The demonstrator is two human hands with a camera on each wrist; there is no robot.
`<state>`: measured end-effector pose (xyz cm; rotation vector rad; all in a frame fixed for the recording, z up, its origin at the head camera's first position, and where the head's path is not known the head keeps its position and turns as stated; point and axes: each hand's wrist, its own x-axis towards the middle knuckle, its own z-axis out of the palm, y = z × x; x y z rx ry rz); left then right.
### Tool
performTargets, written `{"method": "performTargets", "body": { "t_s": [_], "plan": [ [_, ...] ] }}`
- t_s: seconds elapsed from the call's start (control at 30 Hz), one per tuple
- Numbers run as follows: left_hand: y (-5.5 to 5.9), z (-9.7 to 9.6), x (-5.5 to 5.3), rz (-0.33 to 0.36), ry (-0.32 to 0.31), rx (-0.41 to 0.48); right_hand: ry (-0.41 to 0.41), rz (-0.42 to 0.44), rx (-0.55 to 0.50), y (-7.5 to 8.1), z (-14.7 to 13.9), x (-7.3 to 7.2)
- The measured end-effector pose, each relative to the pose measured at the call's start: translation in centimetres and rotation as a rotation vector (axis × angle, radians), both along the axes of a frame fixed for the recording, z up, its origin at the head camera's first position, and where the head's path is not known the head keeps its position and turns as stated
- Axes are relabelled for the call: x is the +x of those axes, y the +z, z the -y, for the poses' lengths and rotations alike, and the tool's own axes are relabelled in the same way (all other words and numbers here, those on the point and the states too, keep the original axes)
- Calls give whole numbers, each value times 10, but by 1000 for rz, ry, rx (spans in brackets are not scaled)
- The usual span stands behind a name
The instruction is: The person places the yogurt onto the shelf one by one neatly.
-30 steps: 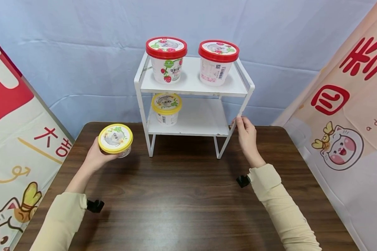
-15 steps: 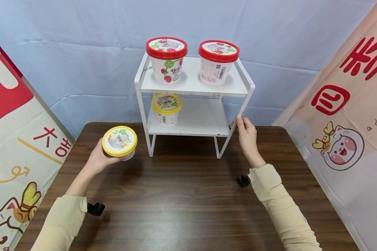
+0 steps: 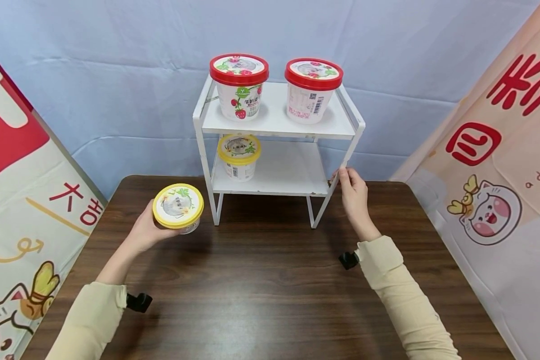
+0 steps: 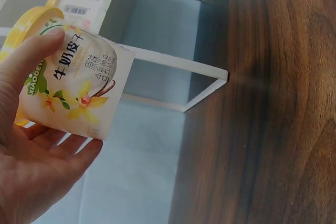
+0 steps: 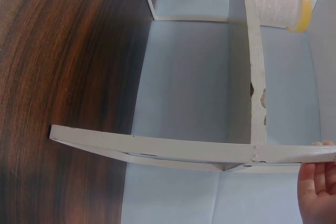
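My left hand holds a yellow-lidded paper tub above the table, left of a white two-tier shelf rack. In the left wrist view, the thumb lies across the tub's printed side, which shows yellow flowers, and the other fingers curl around the opposite side. Another yellow-lidded tub stands at the left of the lower tier. Two larger red-lidded tubs sit on the upper tier, left and right. My right hand grips the rack's right front post, its fingers bent around the post in the right wrist view.
The rack stands at the back of a dark wooden table. Behind it hangs a pale blue cloth. Printed banners flank the table on both sides. Black wrist cameras sit at the cuffs.
My left hand has moved the yellow-lidded tub slightly to the right and toward me. The right hand, the rack and the tubs on it have stayed in place.
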<state>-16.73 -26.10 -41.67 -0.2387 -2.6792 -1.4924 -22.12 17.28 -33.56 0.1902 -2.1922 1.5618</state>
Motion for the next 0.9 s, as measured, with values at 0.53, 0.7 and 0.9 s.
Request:
{"method": "performTargets", "body": {
  "t_s": [0.53,0.7,0.9],
  "plan": [
    [1,-15,0,-5,-47,-1,0,-13,-3,0,0,0],
    [1,-19,-1,-6,-59,-12,9,-13,-9,0,0,1],
    [1,-25,-1,2,-70,-19,26,-5,-10,1,0,1]
  ]
}}
